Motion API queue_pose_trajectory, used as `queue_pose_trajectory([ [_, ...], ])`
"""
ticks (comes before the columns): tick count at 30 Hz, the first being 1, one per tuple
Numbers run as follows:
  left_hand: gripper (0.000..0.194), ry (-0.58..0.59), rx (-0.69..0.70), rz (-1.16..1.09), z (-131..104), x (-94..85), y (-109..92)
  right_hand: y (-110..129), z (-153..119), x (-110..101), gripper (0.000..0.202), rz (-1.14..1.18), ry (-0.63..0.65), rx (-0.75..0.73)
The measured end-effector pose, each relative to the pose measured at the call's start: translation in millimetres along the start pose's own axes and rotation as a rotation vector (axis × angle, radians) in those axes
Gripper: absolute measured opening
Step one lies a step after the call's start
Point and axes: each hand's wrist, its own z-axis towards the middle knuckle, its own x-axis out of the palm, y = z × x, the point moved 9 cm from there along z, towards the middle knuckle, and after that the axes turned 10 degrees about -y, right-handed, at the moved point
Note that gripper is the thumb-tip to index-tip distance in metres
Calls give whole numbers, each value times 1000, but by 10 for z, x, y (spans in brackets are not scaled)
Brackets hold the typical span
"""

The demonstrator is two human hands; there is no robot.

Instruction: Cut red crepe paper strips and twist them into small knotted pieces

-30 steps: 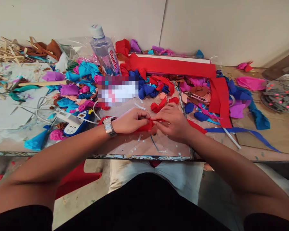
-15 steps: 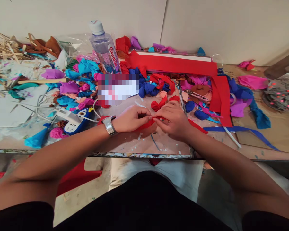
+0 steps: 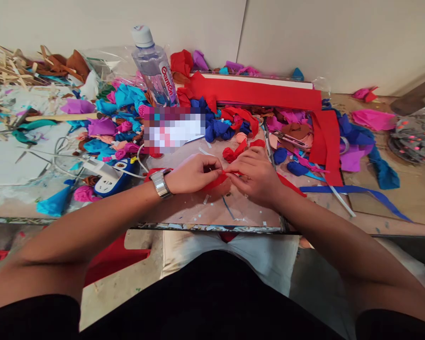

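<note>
My left hand (image 3: pixel 193 174), with a metal watch (image 3: pixel 160 183) at the wrist, pinches a red crepe paper strip (image 3: pixel 215 182) between thumb and forefinger. My right hand (image 3: pixel 257 177) meets it fingertip to fingertip and is closed on the same strip. Parts of the strip show beside the left wrist and past the right wrist; the hands hide the middle. Just beyond my right fingers lie a rolled red paper flower (image 3: pixel 228 155) and a peach paper piece (image 3: pixel 241 137).
A water bottle (image 3: pixel 155 71) stands at the back among crumpled coloured papers. A blue-and-white power strip (image 3: pixel 111 182) with cables lies left. Wide red paper (image 3: pixel 262 92) spans the back, and a utility knife (image 3: pixel 289 140) rests right. A blue strip (image 3: pixel 361 191) lies near the front right.
The hands and the red strip keep nearly the same pose. Only a slight shift of the camera shows.
</note>
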Motion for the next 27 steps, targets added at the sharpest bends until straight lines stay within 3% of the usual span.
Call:
queue_pose_trajectory([
  [10,21,-38,-9,-43,8,-17,-5,15,13,-5,11,-5,1,-4],
  [20,30,20,-22,-71,4,4,-45,23,20,-21,11,-3,4,-4],
  [27,23,15,17,-117,8,17,-57,29,22,-19,11,6,7,-3],
])
